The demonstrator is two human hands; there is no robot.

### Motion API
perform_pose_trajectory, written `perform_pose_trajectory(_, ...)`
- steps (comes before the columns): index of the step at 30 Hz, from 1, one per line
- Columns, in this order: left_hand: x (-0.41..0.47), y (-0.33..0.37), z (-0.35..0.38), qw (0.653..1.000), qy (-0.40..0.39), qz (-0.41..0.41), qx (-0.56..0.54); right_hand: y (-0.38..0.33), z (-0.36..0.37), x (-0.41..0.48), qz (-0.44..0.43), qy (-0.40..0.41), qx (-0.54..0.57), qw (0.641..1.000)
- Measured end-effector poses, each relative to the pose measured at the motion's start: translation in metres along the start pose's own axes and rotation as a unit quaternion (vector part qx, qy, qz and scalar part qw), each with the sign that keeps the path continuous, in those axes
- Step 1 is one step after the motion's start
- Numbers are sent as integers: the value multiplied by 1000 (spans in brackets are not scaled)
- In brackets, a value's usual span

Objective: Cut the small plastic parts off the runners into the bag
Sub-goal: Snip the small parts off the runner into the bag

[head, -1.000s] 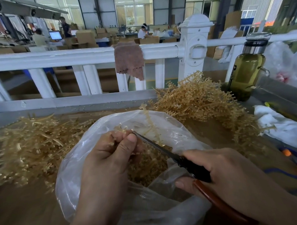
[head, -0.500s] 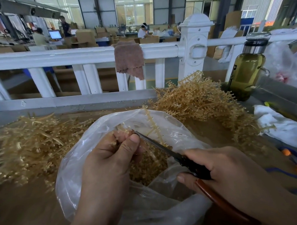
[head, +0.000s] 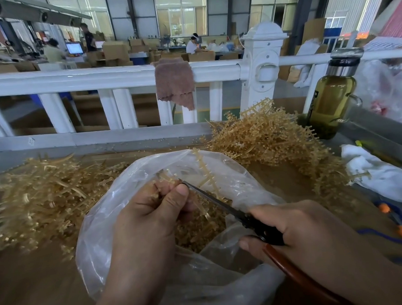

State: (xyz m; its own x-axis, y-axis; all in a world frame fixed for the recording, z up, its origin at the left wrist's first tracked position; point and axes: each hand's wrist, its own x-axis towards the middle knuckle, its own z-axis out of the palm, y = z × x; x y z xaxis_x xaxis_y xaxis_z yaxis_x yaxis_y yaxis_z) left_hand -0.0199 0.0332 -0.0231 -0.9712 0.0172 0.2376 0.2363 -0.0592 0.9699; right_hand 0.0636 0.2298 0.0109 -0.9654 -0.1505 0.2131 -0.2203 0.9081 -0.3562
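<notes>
While left hand still pinches runner, right hand grips scissors, poses unchanged

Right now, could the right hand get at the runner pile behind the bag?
Probably, but it is occupied: the right hand grips the scissors. The runner pile lies uncovered beyond the bag, with only the bag's rim to reach over.

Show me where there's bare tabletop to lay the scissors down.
Bare table lies at the near left, in front of the left runner pile, beside the bag. A smaller strip runs between the bag, the right runner pile and the white cloth. Both piles and the bag's mouth are crowded.
</notes>
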Motion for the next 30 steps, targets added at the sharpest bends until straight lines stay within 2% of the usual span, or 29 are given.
perform_pose_trajectory(10, 4, -5, -1, 999, 6, -41, -17, 4, 7, 2, -4, 7, 10, 1000)
perform_pose_trajectory(19, 1, -2, 0, 1000, 0, 14, -11, 8, 6, 2, -2, 12, 28, 1000)
perform_pose_trajectory(30, -2, 8, 5, 998, -29, 37, -35, 6, 2, 2, 8, 18, 22, 1000)
